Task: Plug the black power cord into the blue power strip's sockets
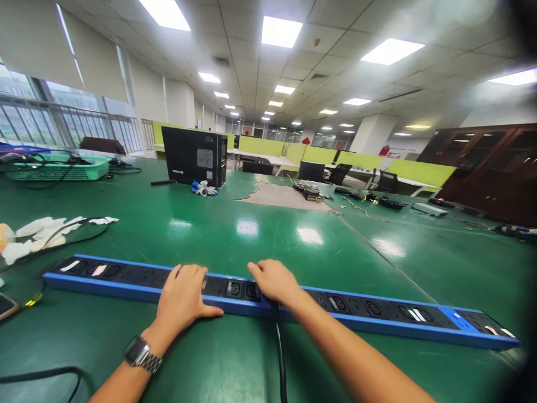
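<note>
A long blue power strip (377, 319) with black sockets lies across the green table (235, 235) in front of me. My left hand (182, 296), with a watch on its wrist, lies flat on the strip's top, fingers stretched out and thumb along the near edge. My right hand (274, 282) is curled over the strip a little to the right, fingers closed on a black plug whose cable (280, 358) runs down toward me. The plug itself is mostly hidden under the hand.
A black computer tower (195, 155) stands at the table's far middle. A green basket (54, 167) with cables sits far left, white cloth pieces (37, 230) at the left. Cables and devices (312, 193) lie far right. A dark wooden cabinet (490, 168) stands at right.
</note>
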`<state>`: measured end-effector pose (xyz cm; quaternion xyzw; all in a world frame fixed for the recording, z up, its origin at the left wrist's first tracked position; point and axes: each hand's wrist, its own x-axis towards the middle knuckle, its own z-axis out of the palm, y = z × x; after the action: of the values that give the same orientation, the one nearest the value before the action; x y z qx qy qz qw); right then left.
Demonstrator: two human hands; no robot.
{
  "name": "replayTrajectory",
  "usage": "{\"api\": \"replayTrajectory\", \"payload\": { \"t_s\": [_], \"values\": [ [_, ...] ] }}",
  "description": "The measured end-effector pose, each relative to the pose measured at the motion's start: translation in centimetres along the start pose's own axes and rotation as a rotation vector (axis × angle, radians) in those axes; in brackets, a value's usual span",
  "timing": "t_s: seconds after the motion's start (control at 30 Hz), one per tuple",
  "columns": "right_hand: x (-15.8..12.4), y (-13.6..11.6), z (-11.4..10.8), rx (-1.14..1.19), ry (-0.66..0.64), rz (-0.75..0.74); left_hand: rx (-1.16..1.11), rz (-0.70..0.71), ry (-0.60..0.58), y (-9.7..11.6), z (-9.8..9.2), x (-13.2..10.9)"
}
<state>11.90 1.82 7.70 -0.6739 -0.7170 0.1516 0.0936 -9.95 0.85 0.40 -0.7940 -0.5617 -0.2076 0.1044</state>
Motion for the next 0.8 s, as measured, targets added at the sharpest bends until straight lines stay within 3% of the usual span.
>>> {"api": "replayTrajectory", "payload": {
  "t_s": [0.13,0.4,0.57,0.67,0.8],
  "values": [
    [0.5,-0.8,2.5,-0.073,0.029,0.060,-0.002,-0.015,-0.013,0.1,-0.2,0.1],
    [1.0,-0.7,2.6,-0.062,0.034,0.050,-0.042,-0.043,-0.063,0.0,-0.3,0.4],
    [1.3,-0.5,3.2,0.088,0.072,0.062,-0.031,-0.088,-0.129,0.5,-1.0,0.5],
    [1.2,0.8,3.0,0.258,0.131,0.030,-0.070,-0.061,-0.162,1.6,-1.5,0.8],
    [-0.8,4.4,1.7,0.421,0.235,-0.024,-0.218,0.081,-0.188,4.1,-1.5,1.7]
  ]
}}
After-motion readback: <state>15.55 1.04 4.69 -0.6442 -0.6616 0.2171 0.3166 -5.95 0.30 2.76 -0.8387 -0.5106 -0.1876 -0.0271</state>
